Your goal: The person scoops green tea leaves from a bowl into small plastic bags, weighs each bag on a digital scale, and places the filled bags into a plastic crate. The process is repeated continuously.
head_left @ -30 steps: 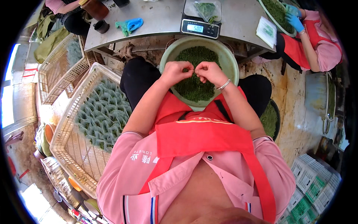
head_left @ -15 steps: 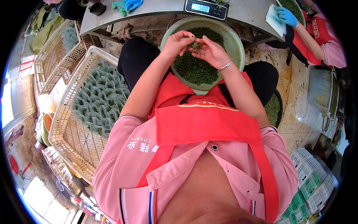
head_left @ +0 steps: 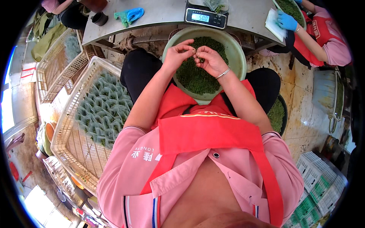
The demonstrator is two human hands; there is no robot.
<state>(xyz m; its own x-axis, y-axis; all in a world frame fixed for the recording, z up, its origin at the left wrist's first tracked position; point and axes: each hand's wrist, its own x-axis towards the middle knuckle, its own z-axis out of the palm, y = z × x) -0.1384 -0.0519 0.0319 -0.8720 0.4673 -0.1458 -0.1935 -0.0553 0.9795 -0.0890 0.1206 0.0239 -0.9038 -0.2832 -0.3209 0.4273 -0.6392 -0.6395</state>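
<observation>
A wide pale green basin (head_left: pixel 240 62) rests between my knees, heaped with small green pellets (head_left: pixel 201 81) like berries or peppercorns. Above its far half, my left hand (head_left: pixel 179 56) and my right hand (head_left: pixel 211 62) meet at the fingertips. The left thumb and forefinger are pinched together; whatever lies between them is too small to make out. My right fingers curl inward over a few of the small green pellets, partly hidden by the fingers.
A digital scale (head_left: pixel 205 18) bearing a small mesh bag (head_left: pixel 216 4) stands on the metal table (head_left: pixel 159 17), with blue-green gloves (head_left: pixel 129 16) nearby. To my left, a cream crate (head_left: pixel 62 133) holds several filled mesh bags (head_left: pixel 102 108). A co-worker's gloved hand (head_left: pixel 287 21) is at the far right.
My right fingers have curled in from a more stretched pose, and the green clump between my hands shows less. The view has shifted slightly, revealing more of the scale.
</observation>
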